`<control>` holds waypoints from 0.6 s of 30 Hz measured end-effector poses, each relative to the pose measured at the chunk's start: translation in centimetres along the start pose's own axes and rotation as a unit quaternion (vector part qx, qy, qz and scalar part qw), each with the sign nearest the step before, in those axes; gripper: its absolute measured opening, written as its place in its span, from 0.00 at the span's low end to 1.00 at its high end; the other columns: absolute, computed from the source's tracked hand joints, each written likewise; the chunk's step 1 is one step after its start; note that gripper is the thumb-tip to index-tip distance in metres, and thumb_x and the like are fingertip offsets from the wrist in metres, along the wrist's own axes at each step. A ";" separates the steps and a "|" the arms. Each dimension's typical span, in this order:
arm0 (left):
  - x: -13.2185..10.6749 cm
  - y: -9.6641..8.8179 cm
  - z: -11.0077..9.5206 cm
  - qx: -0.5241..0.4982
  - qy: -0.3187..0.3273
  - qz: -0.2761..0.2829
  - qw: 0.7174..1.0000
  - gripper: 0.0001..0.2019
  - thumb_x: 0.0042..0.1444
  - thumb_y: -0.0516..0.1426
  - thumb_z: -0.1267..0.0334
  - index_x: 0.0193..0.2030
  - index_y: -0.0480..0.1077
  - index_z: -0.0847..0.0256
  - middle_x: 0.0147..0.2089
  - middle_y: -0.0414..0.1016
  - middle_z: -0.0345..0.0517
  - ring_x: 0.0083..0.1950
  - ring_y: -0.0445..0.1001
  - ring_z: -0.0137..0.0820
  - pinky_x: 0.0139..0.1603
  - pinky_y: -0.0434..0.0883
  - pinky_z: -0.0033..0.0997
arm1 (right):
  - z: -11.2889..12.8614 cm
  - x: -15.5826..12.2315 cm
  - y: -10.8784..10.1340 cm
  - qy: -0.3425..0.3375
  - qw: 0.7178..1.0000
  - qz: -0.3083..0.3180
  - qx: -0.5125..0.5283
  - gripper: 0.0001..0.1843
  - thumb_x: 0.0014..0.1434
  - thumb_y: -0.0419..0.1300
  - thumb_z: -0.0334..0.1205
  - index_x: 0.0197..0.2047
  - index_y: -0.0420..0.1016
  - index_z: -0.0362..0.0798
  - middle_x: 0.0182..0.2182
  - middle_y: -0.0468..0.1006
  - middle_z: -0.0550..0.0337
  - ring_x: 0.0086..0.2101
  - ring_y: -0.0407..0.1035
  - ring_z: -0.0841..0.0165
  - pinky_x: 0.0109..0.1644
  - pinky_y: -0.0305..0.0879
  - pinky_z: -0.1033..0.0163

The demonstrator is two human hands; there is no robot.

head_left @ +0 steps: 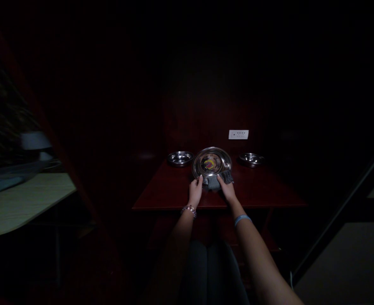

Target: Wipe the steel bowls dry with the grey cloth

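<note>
Propping the steel plate point(211, 162) upright over the desk point(171, 192), left hand point(195, 191) fingers clamp its lower rim while right hand point(226, 189) fingers pinch a grey cloth point(227, 176) against it; a firm rim hold should keep wiping pressure even.

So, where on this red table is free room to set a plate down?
Free: table before the left bowl, beside the left hand; also before the right bowl, beside the right hand. Crowded: the middle, with the held plate and grey cloth.
</note>
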State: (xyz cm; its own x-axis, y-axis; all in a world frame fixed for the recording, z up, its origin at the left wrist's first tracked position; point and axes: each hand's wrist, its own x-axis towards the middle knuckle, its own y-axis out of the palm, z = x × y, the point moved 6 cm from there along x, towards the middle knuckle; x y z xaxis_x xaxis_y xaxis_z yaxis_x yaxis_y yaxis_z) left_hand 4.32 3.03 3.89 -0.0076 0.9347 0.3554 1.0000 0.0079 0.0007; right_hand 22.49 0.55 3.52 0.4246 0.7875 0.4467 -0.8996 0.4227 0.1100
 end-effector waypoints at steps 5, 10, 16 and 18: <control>0.0 -0.1 0.1 0.003 -0.008 -0.004 1.000 0.22 0.55 0.54 0.45 0.38 0.76 0.65 0.40 0.80 0.55 0.43 0.77 0.38 0.44 0.72 0.34 | 0.2 -0.1 0.0 0.001 1.000 -0.002 0.009 0.30 0.53 0.61 0.54 0.57 0.71 0.49 0.56 0.73 0.55 0.57 0.66 0.62 0.66 0.56 0.51; 0.1 -0.1 0.1 0.006 -0.005 -0.005 1.000 0.19 0.55 0.56 0.49 0.39 0.76 0.64 0.41 0.81 0.55 0.45 0.77 0.39 0.47 0.71 0.36 | 0.1 -0.1 0.0 -0.002 1.000 0.000 0.005 0.30 0.53 0.61 0.54 0.57 0.71 0.50 0.56 0.73 0.55 0.58 0.66 0.61 0.66 0.55 0.51; -0.1 0.3 0.2 0.027 -0.011 0.008 1.000 0.15 0.48 0.62 0.52 0.34 0.77 0.65 0.38 0.81 0.56 0.43 0.78 0.40 0.47 0.71 0.36 | -0.4 0.1 -0.1 0.009 1.000 -0.004 0.016 0.30 0.53 0.61 0.54 0.56 0.71 0.48 0.56 0.73 0.52 0.57 0.67 0.60 0.65 0.57 0.50; -0.1 0.4 0.2 0.037 -0.015 0.014 0.999 0.14 0.46 0.64 0.54 0.32 0.77 0.64 0.36 0.81 0.55 0.42 0.78 0.40 0.48 0.71 0.36 | -0.5 0.1 -0.1 0.011 1.000 -0.005 0.012 0.30 0.53 0.61 0.54 0.56 0.72 0.48 0.56 0.74 0.52 0.57 0.67 0.60 0.65 0.57 0.50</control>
State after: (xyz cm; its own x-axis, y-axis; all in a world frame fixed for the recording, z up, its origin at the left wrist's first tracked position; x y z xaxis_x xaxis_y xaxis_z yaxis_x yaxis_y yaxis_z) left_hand 4.71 2.99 3.66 0.0188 0.9451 0.3264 0.9970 0.0070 -0.0777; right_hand 22.67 0.82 3.15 0.4355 0.7929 0.4263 -0.8973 0.4201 0.1353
